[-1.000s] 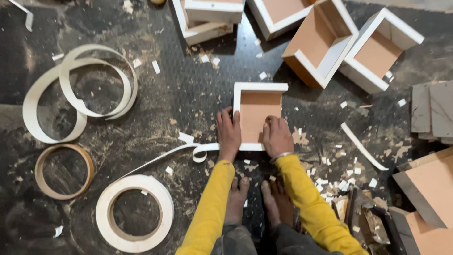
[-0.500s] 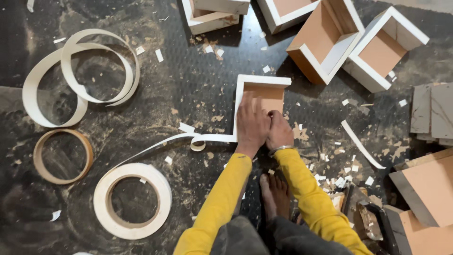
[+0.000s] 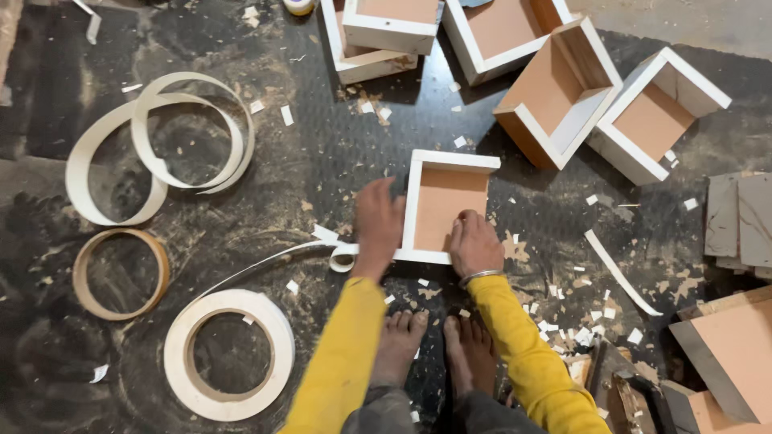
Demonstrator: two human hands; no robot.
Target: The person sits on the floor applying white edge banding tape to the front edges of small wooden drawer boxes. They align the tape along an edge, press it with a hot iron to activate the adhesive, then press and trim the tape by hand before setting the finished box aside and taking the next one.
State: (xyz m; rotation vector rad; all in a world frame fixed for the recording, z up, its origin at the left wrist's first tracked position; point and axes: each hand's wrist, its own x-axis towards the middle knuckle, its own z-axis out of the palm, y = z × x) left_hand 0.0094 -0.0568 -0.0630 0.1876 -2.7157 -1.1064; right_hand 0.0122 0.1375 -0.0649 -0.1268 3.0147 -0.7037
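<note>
A small open wooden box (image 3: 445, 206) with white-edged walls and a brown bottom lies on the dark floor mat in front of me. My left hand (image 3: 378, 225) presses flat against its left wall, where a white edge-banding strip (image 3: 265, 265) runs in from the left. My right hand (image 3: 474, 243) rests on the box's near right corner, fingers curled over the rim. A metal bangle circles that wrist. Both sleeves are yellow. My bare feet (image 3: 438, 350) sit just below the box.
Several similar boxes (image 3: 555, 88) lie at the top and right. Rolls of edge banding: white (image 3: 229, 354), brown (image 3: 121, 273), loose white coils (image 3: 157, 145). Board pieces (image 3: 736, 217) and panels (image 3: 724, 354) at right. White scraps litter the mat.
My left hand slid from the box's near edge up along its left wall. The view shifted, and my right hand stayed at the near right corner.
</note>
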